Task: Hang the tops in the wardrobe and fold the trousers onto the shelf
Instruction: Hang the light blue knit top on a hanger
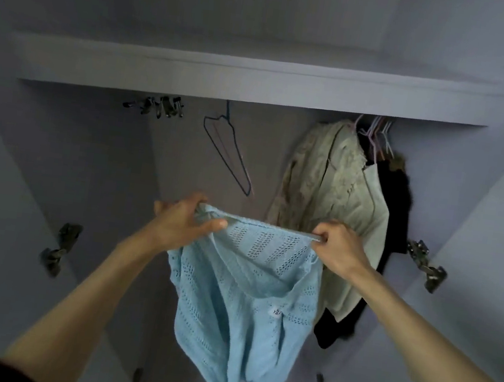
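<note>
A light blue knitted top (239, 301) hangs in front of the open wardrobe, stretched between both hands. My left hand (181, 221) grips its upper edge on the left. My right hand (337, 248) pinches the same edge on the right. The rest of the top droops down between my forearms, with a small white label showing near its middle. Empty wire hangers (229, 149) hang from the rail just above and behind the top.
A wardrobe shelf (252, 78) runs across the top. At the right hang a beige lace garment (325, 181) and a black garment (396, 216) on hangers. Door hinges (425, 265) stick out on the right side and door hinges (60, 245) on the left.
</note>
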Demonstrator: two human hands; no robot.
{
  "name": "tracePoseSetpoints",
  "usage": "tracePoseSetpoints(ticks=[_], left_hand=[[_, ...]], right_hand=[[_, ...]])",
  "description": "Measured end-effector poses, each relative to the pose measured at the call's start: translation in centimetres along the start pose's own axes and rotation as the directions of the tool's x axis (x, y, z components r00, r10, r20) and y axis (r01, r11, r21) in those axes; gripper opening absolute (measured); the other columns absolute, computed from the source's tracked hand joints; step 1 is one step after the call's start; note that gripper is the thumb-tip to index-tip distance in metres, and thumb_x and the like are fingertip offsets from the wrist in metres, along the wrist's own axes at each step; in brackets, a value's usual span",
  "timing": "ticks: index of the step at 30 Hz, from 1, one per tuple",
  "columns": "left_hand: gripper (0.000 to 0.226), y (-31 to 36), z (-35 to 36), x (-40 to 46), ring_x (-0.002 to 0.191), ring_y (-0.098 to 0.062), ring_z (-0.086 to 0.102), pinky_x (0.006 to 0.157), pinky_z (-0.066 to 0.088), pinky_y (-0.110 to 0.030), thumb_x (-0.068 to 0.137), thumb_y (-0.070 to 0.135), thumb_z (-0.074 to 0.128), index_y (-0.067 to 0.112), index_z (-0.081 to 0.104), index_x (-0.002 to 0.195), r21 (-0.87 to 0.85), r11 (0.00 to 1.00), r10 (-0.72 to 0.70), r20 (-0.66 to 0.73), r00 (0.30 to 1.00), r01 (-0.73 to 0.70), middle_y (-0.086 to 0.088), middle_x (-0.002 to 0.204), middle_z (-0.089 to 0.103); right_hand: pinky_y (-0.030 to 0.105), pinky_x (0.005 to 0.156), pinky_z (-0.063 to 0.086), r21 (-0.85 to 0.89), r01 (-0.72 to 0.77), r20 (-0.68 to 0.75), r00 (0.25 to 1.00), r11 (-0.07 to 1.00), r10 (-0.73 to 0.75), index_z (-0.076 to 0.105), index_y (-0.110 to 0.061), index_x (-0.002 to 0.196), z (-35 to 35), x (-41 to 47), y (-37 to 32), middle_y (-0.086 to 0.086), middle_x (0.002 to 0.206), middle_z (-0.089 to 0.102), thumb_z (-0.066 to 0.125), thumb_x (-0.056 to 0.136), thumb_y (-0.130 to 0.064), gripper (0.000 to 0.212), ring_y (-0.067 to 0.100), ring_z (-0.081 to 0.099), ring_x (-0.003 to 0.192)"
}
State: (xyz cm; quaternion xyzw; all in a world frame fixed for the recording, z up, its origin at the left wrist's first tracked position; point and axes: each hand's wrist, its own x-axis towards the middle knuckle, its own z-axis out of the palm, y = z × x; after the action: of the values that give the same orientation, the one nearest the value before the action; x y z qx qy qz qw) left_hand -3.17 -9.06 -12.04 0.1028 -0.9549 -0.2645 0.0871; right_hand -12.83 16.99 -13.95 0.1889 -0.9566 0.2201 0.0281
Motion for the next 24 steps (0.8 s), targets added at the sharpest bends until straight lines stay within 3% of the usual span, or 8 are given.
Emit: tracePoseSetpoints(ticks=[3,8,12,15,18,20,22,24], left_hand=[[0.020,-0.8,0.5,2.5,0.092,-0.017,0.056,0.092,0.022,-0.032,0.087,0.044,0.060,0.025,0.054,0.085,0.035,0.997,0.065,-0.103,0.993,-0.062,0.003,0.082,0.063],[0.012,-2.2,0.0,5.4,0.089,-0.019,0.063,0.092,0.035,-0.034,0.086,0.034,0.063,0.023,0.067,0.083,0.130,0.989,0.084,-0.156,0.984,-0.064,0.006,0.079,0.066],[0.010,-3.3,-0.6,6.2,0.096,-0.024,0.063,0.088,0.035,-0.031,0.086,0.029,0.063,0.023,0.071,0.086,0.232,0.972,-0.012,-0.166,0.986,0.051,0.002,0.086,0.070],[0.014,-3.8,-0.8,6.1,0.101,-0.027,0.062,0.090,0.036,-0.033,0.087,0.026,0.060,0.023,0.072,0.093,0.243,0.959,-0.104,-0.175,0.979,0.145,-0.002,0.093,0.072],[0.018,-4.2,-1.4,5.7,0.097,-0.030,0.063,0.091,0.043,-0.036,0.088,0.024,0.056,0.021,0.073,0.090,0.141,0.961,-0.204,-0.223,0.953,0.238,-0.007,0.092,0.071],[0.020,-4.3,-1.2,5.5,0.092,-0.033,0.062,0.089,0.046,-0.039,0.089,0.023,0.052,0.022,0.071,0.083,0.054,0.959,-0.256,-0.264,0.930,0.279,-0.009,0.088,0.070],[0.020,-4.8,-0.9,5.6,0.090,-0.033,0.060,0.089,0.047,-0.042,0.090,0.021,0.051,0.023,0.068,0.080,0.005,0.958,-0.275,-0.271,0.922,0.287,-0.010,0.086,0.068],[0.024,-5.5,-0.5,5.7,0.082,-0.027,0.059,0.077,0.049,-0.027,0.093,0.015,0.051,0.020,0.060,0.072,-0.013,0.975,-0.221,-0.099,0.970,0.221,-0.005,0.074,0.062]], right_hand=[[0.041,0.082,0.051,0.043,-0.025,-0.028,0.999,0.999,0.026,0.067,-0.014,0.093,0.1,2.0,0.1,0.005,0.086,0.067,0.054,0.089,-0.009,0.014,0.024,0.063,0.080],[0.028,0.069,0.038,0.244,-0.075,0.115,0.992,0.967,0.048,0.057,-0.016,0.092,0.4,4.6,1.5,-0.002,0.075,0.054,0.049,0.097,-0.018,0.010,0.018,0.052,0.079],[0.029,0.062,0.034,0.153,0.089,0.190,0.975,0.984,-0.118,0.053,-0.018,0.081,0.3,6.4,1.9,-0.007,0.063,0.047,0.050,0.097,-0.028,0.020,0.018,0.048,0.068],[0.023,0.060,0.036,0.140,0.189,0.255,0.941,0.972,-0.220,0.061,-0.020,0.099,0.3,7.8,1.2,-0.010,0.077,0.055,0.056,0.093,-0.032,0.014,0.009,0.052,0.072],[0.020,0.066,0.041,0.161,0.206,0.365,0.896,0.965,-0.252,0.058,-0.020,0.118,0.2,9.2,0.7,-0.008,0.100,0.056,0.062,0.091,-0.024,0.027,0.010,0.055,0.091],[0.026,0.073,0.045,0.142,0.232,0.352,0.897,0.962,-0.268,0.064,-0.019,0.096,0.4,10.1,0.6,-0.006,0.095,0.059,0.060,0.091,-0.015,0.008,0.015,0.058,0.091],[0.026,0.074,0.040,0.070,0.249,0.299,0.919,0.966,-0.258,0.063,-0.020,0.078,0.5,11.1,0.8,-0.003,0.088,0.052,0.058,0.090,-0.007,0.019,0.018,0.054,0.089],[0.023,0.074,0.036,-0.023,0.239,0.241,0.944,0.971,-0.227,0.064,-0.019,0.076,0.3,11.9,1.4,0.002,0.092,0.051,0.056,0.086,0.001,0.024,0.018,0.053,0.091]])
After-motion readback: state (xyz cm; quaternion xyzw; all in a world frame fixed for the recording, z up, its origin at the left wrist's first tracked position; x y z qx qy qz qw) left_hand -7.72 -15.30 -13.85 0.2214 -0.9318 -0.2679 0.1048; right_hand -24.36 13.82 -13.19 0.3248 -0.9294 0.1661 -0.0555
